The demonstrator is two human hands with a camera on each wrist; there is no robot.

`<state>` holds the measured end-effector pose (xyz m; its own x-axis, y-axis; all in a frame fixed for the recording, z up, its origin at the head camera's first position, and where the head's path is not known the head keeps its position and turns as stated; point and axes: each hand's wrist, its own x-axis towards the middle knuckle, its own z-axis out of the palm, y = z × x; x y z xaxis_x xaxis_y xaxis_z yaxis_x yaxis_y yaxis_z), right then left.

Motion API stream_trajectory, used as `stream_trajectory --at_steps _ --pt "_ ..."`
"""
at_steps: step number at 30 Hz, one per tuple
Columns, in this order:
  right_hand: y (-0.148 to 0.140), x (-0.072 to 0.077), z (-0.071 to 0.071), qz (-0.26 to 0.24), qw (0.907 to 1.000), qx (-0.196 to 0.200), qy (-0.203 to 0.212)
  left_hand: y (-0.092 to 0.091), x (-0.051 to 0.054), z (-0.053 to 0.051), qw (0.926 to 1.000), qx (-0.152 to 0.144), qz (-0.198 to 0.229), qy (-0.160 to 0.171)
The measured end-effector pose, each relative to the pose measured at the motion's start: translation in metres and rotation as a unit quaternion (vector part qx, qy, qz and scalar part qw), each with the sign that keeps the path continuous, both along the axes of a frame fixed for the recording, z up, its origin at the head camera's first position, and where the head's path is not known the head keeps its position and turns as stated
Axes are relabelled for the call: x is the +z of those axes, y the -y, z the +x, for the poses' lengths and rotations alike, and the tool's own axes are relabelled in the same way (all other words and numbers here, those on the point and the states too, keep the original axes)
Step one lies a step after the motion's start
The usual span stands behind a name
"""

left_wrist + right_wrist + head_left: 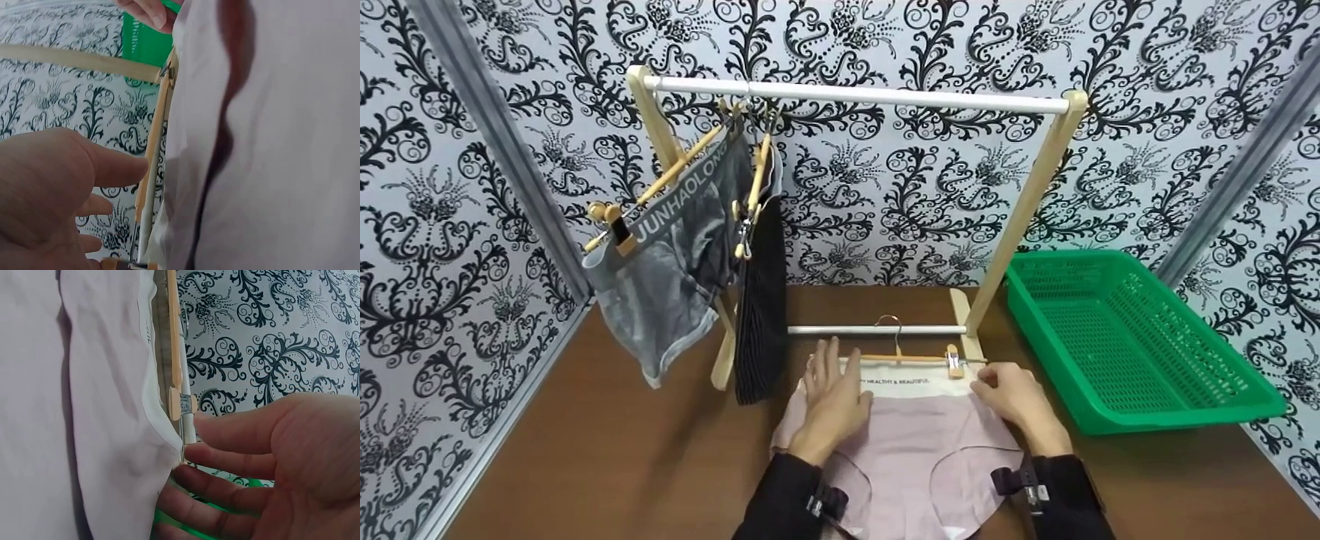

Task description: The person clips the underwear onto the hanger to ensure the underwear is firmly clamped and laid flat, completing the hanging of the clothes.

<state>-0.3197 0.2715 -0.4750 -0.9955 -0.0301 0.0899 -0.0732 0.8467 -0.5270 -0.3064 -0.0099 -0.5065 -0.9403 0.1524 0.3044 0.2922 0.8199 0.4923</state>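
Observation:
A pair of pale pink briefs [911,439] with a cream, lettered waistband lies flat on the table. Along the waistband runs a wooden clip hanger [911,358], its metal hook pointing away; the right clip [954,363] sits over the waistband. My left hand [832,401] rests with straight fingers over the left end of the waistband, covering the hanger's left end. In the left wrist view its thumb is beside the hanger bar [153,152]. My right hand [1020,394] pinches the waistband's right corner, just outside the clip [183,405].
A wooden rack with a white top rail [870,94] stands behind. Grey boxer briefs [667,262] and a dark striped garment [761,307] hang at its left on clip hangers. A green basket [1035,330] stands at the right. Patterned walls [885,225] enclose the table.

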Motion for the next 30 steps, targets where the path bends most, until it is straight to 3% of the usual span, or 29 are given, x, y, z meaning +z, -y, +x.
stream_trajectory --at_steps 5,11,20,28,30 --pt "-0.001 0.001 0.001 0.007 0.9999 -0.001 0.009 -0.008 0.001 0.007 0.9987 -0.047 0.008 0.016" --pt "0.000 0.000 0.000 0.008 0.9999 -0.001 0.012 -0.018 0.004 0.015 0.9900 -0.123 -0.009 0.069" --pt "0.000 -0.002 -0.004 -0.016 0.9996 -0.006 0.020 -0.044 0.011 0.026 0.9800 -0.150 -0.047 0.121" --pt "0.001 -0.005 -0.010 -0.029 0.9995 -0.009 0.002 -0.065 0.032 0.012 0.9752 -0.167 -0.092 0.112" --pt "0.002 -0.006 -0.012 -0.032 0.9994 -0.011 -0.004 -0.071 0.038 0.007 0.9747 -0.171 -0.109 0.094"
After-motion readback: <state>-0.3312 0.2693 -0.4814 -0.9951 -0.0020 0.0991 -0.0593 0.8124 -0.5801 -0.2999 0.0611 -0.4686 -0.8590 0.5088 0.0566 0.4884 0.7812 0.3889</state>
